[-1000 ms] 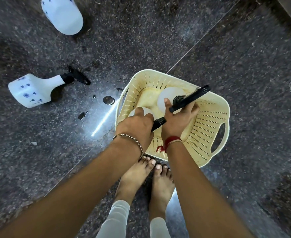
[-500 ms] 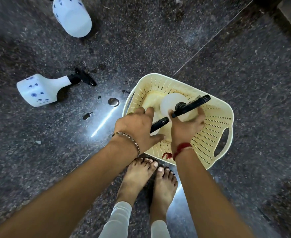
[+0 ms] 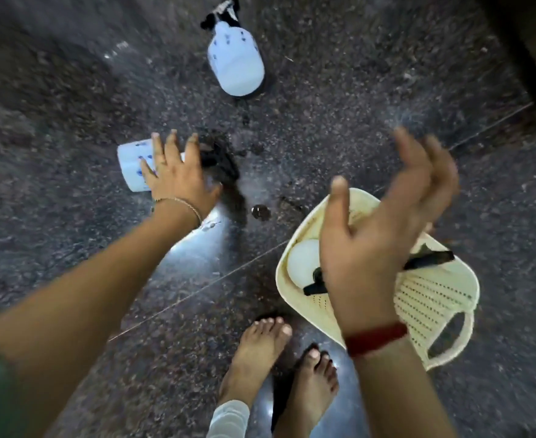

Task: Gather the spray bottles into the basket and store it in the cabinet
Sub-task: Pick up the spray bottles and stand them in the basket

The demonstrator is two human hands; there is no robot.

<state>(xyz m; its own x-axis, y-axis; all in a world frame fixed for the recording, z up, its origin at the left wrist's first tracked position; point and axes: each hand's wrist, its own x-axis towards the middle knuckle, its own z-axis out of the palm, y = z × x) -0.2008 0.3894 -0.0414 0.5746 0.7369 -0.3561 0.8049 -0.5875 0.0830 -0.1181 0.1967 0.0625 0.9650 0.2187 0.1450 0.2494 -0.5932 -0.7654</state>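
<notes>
Near spray bottle (image 3: pixel 135 167) lay on its side on the dark stone floor (image 3: pixel 70 90), white body pointing left, black trigger head (image 3: pixel 217 159) to the right. Left hand (image 3: pixel 178 172) was spread over the body-to-neck area, fingers (image 3: pixel 171 147) wide and draped across it; couldn't tell if it had actually closed on it, motion blur. Looked like a rigid plastic shell, probably light, smooth enough to roll or slip; wet patches on the floor nearby, so it may be slick. Best hold judged to be the neck just behind the trigger, or a wrap round the narrow part of the body. Left arm reached out long and low. Right hand (image 3: pixel 383 235) hovered above the basket (image 3: pixel 434 298), palm open, fingers splayed, holding nothing. Two bottles appeared to sit in the basket already. Far spray bottle (image 3: pixel 236 63) lay on its side well apart, untouched.
</notes>
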